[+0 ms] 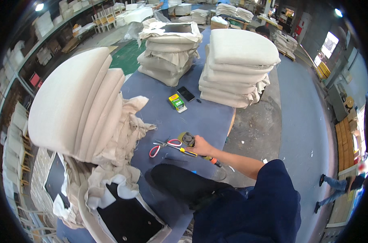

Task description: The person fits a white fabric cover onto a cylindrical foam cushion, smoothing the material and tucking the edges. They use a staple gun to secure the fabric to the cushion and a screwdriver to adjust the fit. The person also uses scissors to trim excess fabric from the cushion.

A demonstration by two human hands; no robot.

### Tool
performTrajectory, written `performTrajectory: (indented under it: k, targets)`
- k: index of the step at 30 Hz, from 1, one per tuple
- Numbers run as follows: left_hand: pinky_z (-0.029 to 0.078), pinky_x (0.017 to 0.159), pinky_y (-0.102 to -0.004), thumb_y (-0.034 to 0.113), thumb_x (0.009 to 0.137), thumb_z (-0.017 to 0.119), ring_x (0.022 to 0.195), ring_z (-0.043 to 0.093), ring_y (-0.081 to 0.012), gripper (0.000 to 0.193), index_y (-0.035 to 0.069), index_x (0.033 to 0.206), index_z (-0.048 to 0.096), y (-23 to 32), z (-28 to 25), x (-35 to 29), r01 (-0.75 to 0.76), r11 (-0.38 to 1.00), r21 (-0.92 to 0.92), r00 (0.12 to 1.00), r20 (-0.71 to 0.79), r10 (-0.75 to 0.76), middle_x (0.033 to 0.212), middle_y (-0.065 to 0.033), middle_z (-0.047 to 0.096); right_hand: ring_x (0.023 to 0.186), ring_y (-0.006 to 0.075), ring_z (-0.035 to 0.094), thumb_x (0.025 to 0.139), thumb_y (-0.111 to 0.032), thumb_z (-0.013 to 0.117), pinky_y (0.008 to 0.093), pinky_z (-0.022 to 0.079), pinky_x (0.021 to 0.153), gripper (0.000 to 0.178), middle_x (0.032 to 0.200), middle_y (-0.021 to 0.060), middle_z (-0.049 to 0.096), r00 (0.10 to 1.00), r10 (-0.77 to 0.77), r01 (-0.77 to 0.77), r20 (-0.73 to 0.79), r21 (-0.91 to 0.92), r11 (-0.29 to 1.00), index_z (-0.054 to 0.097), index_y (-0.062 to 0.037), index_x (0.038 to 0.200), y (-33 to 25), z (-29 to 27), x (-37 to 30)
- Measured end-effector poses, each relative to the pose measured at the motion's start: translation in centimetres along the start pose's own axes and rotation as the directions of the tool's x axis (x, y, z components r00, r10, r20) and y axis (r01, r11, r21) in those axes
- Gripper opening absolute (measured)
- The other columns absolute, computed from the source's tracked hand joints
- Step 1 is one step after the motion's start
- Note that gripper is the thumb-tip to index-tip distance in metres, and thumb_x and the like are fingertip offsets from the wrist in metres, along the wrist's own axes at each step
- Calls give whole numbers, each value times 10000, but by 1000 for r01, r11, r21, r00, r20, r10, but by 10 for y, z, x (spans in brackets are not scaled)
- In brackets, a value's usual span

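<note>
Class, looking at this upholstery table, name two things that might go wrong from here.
1. The right hand reaches over the scissors and screwdriver; it might get nicked.
2. The screwdriver pokes past the table edge, so a nudge might drop it.

The scene is evenly and fairly brightly lit. Two ceiling lamps [39, 7] glare as small white spots near the upper corners, and daylight blows out a doorway [329, 43] at the upper right. Shadows on the table [200, 117] are soft and short. The fisheye bends straight edges hard toward the rim, and a black vignette closes all four corners. The centre is sharp; the shelves [18, 60] at the left rim and a person [342, 184] at the right rim are smeared and compressed. Colours look slightly cool.
</note>
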State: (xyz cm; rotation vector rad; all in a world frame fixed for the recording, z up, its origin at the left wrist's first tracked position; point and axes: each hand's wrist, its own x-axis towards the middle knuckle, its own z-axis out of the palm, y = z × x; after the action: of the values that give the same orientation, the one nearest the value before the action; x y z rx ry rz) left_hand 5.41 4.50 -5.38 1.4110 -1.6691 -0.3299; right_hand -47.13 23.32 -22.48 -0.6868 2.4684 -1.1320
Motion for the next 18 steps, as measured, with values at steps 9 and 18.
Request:
performTrajectory:
  k: [9,18]
  targets:
    - [448,1054,-380,65,867,691,1185,607,-264,489,-14,1340,594,2,-15,3,67,994,-81,991,120,-57,1283,-170,650,563,87,524,927,-154,748,263,424,508,203,718,5,583,683,-302,-232,665,590,774,633,0,994,-248,82,-148]
    - [460,1042,-361,-77,737,703,1246,607,-290,607,75,1318,613,-28,-38,-20,93,950,-299,991,124,-58,1380,-152,603,642,92,525,946,-115,735,262,431,574,264,826,27,606,360,-477,-407,802,595,693,623,-2,1156,-274,143,-261]
